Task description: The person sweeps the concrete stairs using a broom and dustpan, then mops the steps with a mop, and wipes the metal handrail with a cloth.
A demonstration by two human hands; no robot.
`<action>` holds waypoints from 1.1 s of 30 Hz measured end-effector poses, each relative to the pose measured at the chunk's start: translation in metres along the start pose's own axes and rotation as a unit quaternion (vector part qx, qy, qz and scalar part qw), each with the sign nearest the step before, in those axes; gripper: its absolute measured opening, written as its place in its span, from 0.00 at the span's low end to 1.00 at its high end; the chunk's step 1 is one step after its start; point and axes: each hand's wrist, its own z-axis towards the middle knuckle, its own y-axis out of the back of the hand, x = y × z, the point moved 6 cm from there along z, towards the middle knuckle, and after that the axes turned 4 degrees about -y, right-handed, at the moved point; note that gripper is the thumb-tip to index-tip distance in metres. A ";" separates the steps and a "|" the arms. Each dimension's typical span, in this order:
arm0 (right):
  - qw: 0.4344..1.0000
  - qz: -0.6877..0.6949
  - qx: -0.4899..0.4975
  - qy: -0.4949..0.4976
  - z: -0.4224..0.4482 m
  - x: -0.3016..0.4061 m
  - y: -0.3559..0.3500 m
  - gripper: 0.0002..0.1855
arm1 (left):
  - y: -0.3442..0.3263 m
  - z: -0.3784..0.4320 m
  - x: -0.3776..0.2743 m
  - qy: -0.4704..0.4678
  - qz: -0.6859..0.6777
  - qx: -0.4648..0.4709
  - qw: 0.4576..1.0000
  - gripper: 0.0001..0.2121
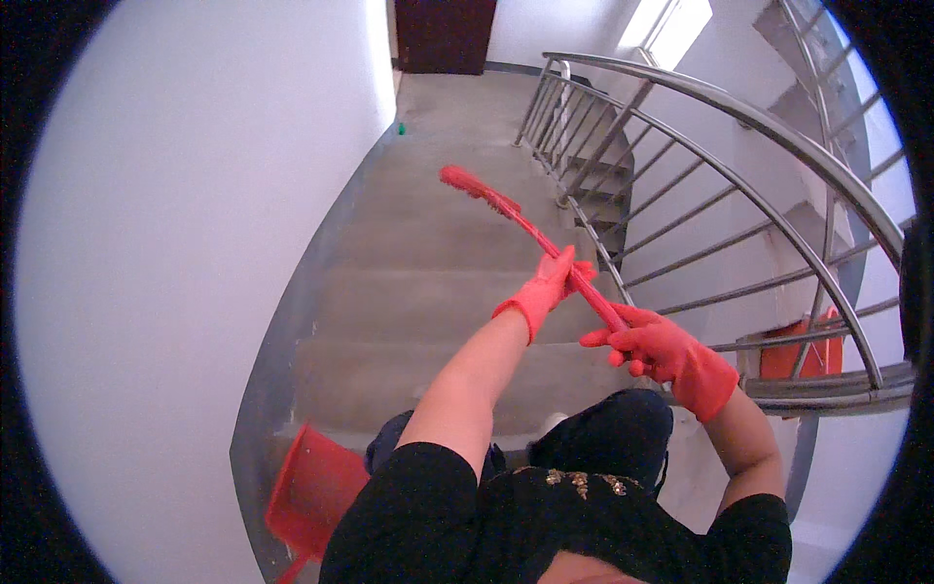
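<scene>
A long-handled red brush (536,235) slants across the stairwell, its bristled head (474,186) up and to the left, raised over the concrete steps. My left hand (549,286), in a red rubber glove, grips the middle of the handle. Near the handle's lower end, my right hand (660,347) in a matching glove holds it between thumb and fingers. The steps (438,303) descend in front of my bent knees. A red plastic dustpan (321,485) rests at my left beside the wall, partly hidden by my sleeve.
A stainless steel railing (730,157) curves along the right side. Behind its bars stands a red container (799,350). A white wall (182,241) with a grey base band bounds the left. Below are a landing (460,102), a dark door (444,36) and a small green object (401,129).
</scene>
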 end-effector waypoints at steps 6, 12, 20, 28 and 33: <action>0.994 -0.074 -0.080 0.029 0.017 -0.037 0.066 0.29 | -0.005 0.004 0.033 0.115 0.232 0.103 0.960 0.15; 0.992 -0.057 -0.111 0.032 0.086 -0.078 0.112 0.26 | 0.001 0.001 -0.026 0.011 0.381 0.089 0.920 0.19; 0.992 0.033 -0.120 -0.035 0.176 -0.081 0.177 0.16 | 0.009 -0.122 -0.182 -0.106 0.528 -0.053 0.841 0.25; 0.968 0.079 -0.177 0.162 0.287 -0.074 0.189 0.15 | -0.066 -0.256 -0.140 -0.128 0.569 0.038 0.811 0.20; 0.972 0.096 -0.110 0.184 0.267 -0.065 0.142 0.22 | -0.047 -0.264 -0.130 -0.155 0.647 0.032 0.746 0.21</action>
